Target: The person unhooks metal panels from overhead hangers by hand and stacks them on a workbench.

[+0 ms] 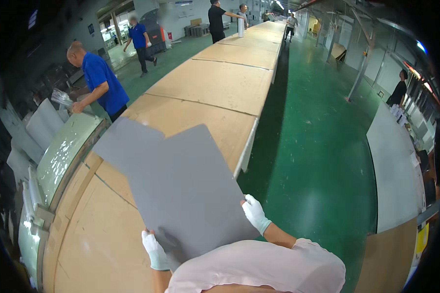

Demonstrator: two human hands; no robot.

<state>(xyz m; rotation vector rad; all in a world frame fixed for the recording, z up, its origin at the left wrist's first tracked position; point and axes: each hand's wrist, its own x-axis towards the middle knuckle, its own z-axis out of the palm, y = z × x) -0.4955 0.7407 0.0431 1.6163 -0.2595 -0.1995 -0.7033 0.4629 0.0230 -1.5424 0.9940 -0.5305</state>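
The gloved left hand (154, 251) and right hand (255, 213), fingers closed on opposite edges, grip grey sheeting (181, 180) best held level.

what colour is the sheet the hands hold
The sheet is plain grey, best seen in the head view.

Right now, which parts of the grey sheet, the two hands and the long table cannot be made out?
In the head view:
Underside of the grey sheet: hidden by its upper face.
Some fingers of the left hand and right hand: hidden by the sheet.
Near edge of the sheet: partly covered by the pale pink clothing.
Far end of the long table: too small to tell details.
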